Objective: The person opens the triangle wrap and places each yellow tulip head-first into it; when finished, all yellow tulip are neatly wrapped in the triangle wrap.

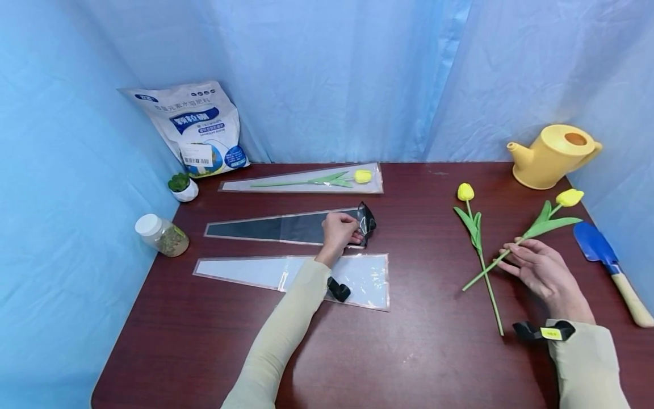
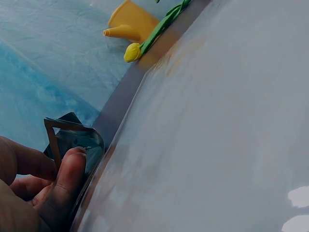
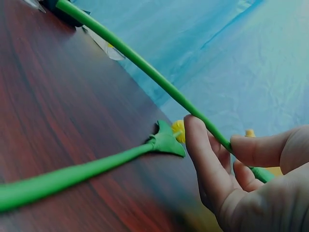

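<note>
My left hand (image 1: 339, 232) pinches the wide end of a black flower sleeve (image 1: 286, 228) with a clear front. That end is lifted and curled back, and in the left wrist view the sleeve's edge (image 2: 72, 126) bends over by the thumb. On the right, my right hand (image 1: 541, 272) holds a yellow artificial tulip (image 1: 569, 197) by its green stem, between thumb and fingers. The stem (image 3: 145, 67) slants down to the left, crossing above a second yellow tulip (image 1: 465, 192) that lies on the table. A white sleeve (image 1: 235, 271) lies in front of the black one.
Behind lies another sleeve (image 1: 235, 186) with a tulip inside. At the left are a fertilizer bag (image 1: 194, 130), a small potted succulent (image 1: 184, 188) and a lidded jar (image 1: 162, 234). A yellow watering can (image 1: 546, 159) and a blue trowel (image 1: 595, 241) stand and lie at right.
</note>
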